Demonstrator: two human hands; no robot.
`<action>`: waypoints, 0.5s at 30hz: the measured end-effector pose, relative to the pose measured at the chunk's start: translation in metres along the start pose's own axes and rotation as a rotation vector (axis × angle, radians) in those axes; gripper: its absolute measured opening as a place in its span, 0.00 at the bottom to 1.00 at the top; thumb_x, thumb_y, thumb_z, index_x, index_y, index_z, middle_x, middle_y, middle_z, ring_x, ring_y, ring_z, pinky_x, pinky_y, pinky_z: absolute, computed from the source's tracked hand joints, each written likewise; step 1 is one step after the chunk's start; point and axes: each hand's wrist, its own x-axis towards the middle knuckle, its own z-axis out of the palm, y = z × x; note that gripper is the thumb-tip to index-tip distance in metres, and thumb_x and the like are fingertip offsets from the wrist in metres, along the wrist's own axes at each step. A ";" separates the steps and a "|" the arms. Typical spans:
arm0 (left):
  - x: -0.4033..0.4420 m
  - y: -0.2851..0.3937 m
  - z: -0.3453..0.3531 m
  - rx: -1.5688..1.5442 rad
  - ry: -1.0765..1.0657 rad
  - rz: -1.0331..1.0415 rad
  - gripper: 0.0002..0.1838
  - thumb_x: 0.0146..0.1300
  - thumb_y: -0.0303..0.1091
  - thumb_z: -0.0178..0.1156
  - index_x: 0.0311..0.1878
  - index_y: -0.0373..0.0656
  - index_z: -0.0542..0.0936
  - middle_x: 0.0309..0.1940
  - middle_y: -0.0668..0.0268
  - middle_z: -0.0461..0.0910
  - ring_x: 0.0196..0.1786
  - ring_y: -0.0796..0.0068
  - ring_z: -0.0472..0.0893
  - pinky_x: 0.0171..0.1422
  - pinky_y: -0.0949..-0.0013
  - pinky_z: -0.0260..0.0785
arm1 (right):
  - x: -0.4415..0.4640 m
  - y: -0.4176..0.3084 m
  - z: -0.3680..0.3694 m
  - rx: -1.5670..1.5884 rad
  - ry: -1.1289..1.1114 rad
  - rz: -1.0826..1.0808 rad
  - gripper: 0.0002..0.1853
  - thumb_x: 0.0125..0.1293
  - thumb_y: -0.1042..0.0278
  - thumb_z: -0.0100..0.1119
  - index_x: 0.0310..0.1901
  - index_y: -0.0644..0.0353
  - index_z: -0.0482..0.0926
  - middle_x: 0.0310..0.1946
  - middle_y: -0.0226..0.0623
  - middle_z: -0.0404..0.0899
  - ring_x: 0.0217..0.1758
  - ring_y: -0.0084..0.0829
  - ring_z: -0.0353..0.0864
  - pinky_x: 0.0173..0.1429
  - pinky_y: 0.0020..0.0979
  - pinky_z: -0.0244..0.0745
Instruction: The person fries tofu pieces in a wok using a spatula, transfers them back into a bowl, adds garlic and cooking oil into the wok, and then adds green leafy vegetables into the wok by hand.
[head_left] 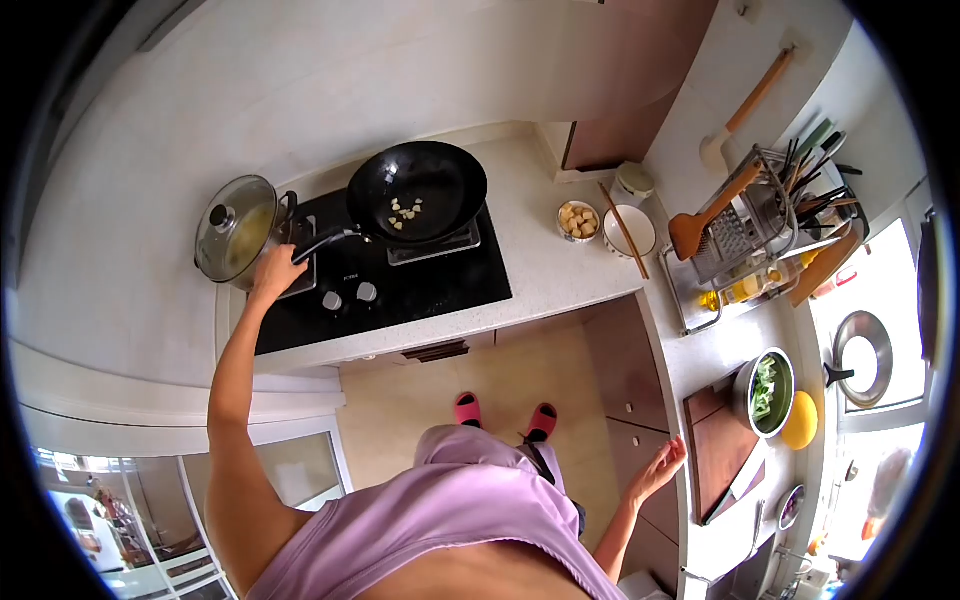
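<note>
My left hand (pixel 277 270) is closed round the end of the handle of a black wok (pixel 430 175). Several pale garlic pieces (pixel 404 212) lie in the wok, which sits on the right burner of the black stove (pixel 420 290). Beside my left hand is a pot with a glass lid (pixel 237 230), with yellowish contents showing through. My right hand (pixel 661 468) hangs in the air left of the wooden cutting board (pixel 718 440); its fingers are slightly curled and apart, with nothing in them.
On the counter stand a bowl of pale cubes (pixel 578 221), a white bowl (pixel 628 232) with chopsticks across it, and a lidded jar (pixel 634 182). A metal rack (pixel 745 240) holds utensils and bottles. A bowl of chopped greens (pixel 764 392) and a knife (pixel 738 484) are at the right.
</note>
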 end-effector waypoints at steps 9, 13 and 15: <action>-0.020 0.016 0.048 -0.092 0.044 -0.157 0.18 0.52 0.41 0.63 0.41 0.37 0.79 0.33 0.49 0.80 0.40 0.49 0.79 0.44 0.54 0.71 | 0.011 0.009 -0.021 -0.019 0.016 0.003 0.14 0.69 0.68 0.47 0.54 0.61 0.67 0.45 0.33 0.69 0.48 0.24 0.68 0.51 0.24 0.65; -0.024 0.018 0.067 -0.178 0.127 -0.036 0.24 0.55 0.47 0.61 0.46 0.34 0.77 0.35 0.47 0.79 0.40 0.47 0.79 0.43 0.56 0.70 | 0.039 -0.003 -0.051 -0.042 0.091 0.095 0.18 0.68 0.63 0.50 0.56 0.61 0.67 0.46 0.35 0.68 0.48 0.26 0.69 0.50 0.27 0.69; -0.019 -0.002 0.078 -0.227 0.092 0.023 0.28 0.55 0.48 0.62 0.47 0.31 0.76 0.36 0.46 0.79 0.40 0.50 0.80 0.44 0.59 0.70 | 0.083 0.044 -0.077 -0.031 0.140 -0.005 0.20 0.68 0.60 0.49 0.55 0.65 0.67 0.48 0.41 0.67 0.49 0.29 0.70 0.49 0.27 0.71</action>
